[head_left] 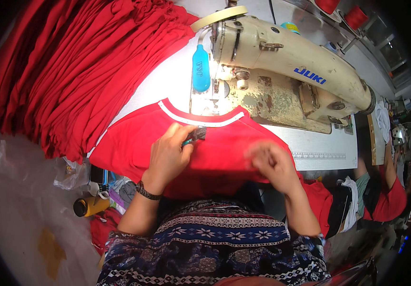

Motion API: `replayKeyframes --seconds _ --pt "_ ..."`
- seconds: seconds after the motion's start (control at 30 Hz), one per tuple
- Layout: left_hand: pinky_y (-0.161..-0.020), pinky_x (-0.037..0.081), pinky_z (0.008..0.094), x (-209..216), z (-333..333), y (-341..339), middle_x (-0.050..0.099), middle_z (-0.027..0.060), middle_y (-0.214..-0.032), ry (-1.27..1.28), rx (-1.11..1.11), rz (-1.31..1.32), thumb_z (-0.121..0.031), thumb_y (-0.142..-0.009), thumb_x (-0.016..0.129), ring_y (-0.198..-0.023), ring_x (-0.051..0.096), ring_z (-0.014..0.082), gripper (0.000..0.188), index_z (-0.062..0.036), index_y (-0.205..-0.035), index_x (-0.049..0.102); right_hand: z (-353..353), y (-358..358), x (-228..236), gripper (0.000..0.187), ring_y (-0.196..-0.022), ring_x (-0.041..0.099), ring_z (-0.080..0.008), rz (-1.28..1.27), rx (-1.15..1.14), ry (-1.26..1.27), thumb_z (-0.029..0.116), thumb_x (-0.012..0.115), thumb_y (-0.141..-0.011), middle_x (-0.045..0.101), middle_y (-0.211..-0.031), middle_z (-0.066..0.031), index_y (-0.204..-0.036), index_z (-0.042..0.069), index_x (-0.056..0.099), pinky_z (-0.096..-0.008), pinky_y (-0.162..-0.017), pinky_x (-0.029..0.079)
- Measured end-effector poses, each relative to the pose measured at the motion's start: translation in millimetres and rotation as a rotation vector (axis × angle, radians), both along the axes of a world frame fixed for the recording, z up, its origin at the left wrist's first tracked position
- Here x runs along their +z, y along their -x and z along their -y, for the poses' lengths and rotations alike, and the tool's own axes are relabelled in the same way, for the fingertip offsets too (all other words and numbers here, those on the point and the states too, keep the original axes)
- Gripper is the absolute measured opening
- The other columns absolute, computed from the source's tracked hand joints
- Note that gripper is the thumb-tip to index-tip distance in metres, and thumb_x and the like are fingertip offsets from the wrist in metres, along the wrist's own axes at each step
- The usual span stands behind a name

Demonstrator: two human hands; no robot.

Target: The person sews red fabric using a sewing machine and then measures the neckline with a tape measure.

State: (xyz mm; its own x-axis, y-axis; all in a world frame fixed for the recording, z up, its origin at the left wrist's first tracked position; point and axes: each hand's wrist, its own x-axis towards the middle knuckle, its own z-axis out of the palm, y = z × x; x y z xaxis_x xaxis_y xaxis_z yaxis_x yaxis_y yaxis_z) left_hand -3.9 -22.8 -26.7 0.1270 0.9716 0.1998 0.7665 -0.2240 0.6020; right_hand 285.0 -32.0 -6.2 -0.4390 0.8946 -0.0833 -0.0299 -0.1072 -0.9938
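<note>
A red garment [224, 150] lies in front of me, its curved neckline edged with white tape [200, 121]. My left hand [167, 153] rests over the garment just below the neckline, fingers pinched on a small teal piece [187, 142]; its kind is mostly hidden by the fingers. A small black patch [199, 133], possibly a label, shows beside those fingertips. To the right, my right hand [273, 163] hovers over the garment, fingers partly curled and smeared by motion. Whether it holds anything is not visible.
Beyond the neckline stands a cream sewing machine [291, 57] with a blue lamp [200, 69] at its head. A large pile of red fabric [86, 66] covers the left side. A yellow bottle [92, 206] lies below left. A ruler strip [319, 156] runs along the table's right.
</note>
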Motion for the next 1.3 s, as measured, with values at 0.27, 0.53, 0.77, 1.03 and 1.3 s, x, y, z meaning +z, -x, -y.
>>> replayKeyframes --seconds 0.27,0.53,0.77,1.03,1.3 --pt "-0.080 0.051 0.0425 -7 -77 27 0.057 0.0194 -0.113 -0.457 -0.087 -0.237 -0.002 -0.092 0.058 -0.101 0.060 0.0370 0.035 -0.0020 -0.126 0.056 1 8 -4 0.043 -0.129 0.058 -0.0318 0.564 0.054 -0.602 0.015 0.069 -0.094 0.063 -0.134 -0.0159 -0.133 0.002 0.057 -0.0476 -0.108 0.047" --pt "-0.073 0.056 0.0314 -26 139 168 0.072 0.0075 -0.093 1.647 0.283 0.922 -0.019 -0.103 0.055 -0.083 0.070 0.0172 0.020 -0.0034 -0.100 0.067 -28 70 -48 0.070 -0.148 0.034 -0.0333 0.995 0.059 -0.942 0.056 0.056 -0.095 0.045 -0.154 -0.0138 -0.146 0.009 0.050 -0.0607 -0.119 0.021" --pt "-0.074 0.056 0.0315 -57 227 182 0.072 0.0075 -0.093 1.296 0.790 0.986 -0.020 -0.102 0.056 -0.083 0.070 0.0173 0.020 -0.0032 -0.101 0.067 -26 70 -51 0.066 -0.143 0.039 -0.0305 0.952 -0.001 -0.986 0.055 0.058 -0.094 0.048 -0.152 -0.0124 -0.141 0.008 0.056 -0.0578 -0.118 0.023" --pt "-0.075 0.056 0.0316 -49 223 170 0.073 0.0074 -0.093 1.269 0.797 0.885 -0.021 -0.101 0.057 -0.084 0.070 0.0174 0.021 -0.0031 -0.101 0.068 -27 66 -53 0.065 -0.144 0.038 -0.0308 0.930 -0.016 -1.009 0.055 0.058 -0.094 0.048 -0.151 -0.0125 -0.139 0.008 0.058 -0.0577 -0.117 0.024" --pt "-0.076 0.056 0.0317 -38 233 163 0.073 0.0073 -0.093 1.259 0.834 0.828 -0.022 -0.100 0.059 -0.084 0.070 0.0176 0.022 -0.0029 -0.102 0.069 -28 62 -51 0.063 -0.143 0.039 -0.0313 0.903 0.019 -1.009 0.052 0.059 -0.094 0.052 -0.148 -0.0133 -0.139 0.008 0.059 -0.0588 -0.117 0.023"
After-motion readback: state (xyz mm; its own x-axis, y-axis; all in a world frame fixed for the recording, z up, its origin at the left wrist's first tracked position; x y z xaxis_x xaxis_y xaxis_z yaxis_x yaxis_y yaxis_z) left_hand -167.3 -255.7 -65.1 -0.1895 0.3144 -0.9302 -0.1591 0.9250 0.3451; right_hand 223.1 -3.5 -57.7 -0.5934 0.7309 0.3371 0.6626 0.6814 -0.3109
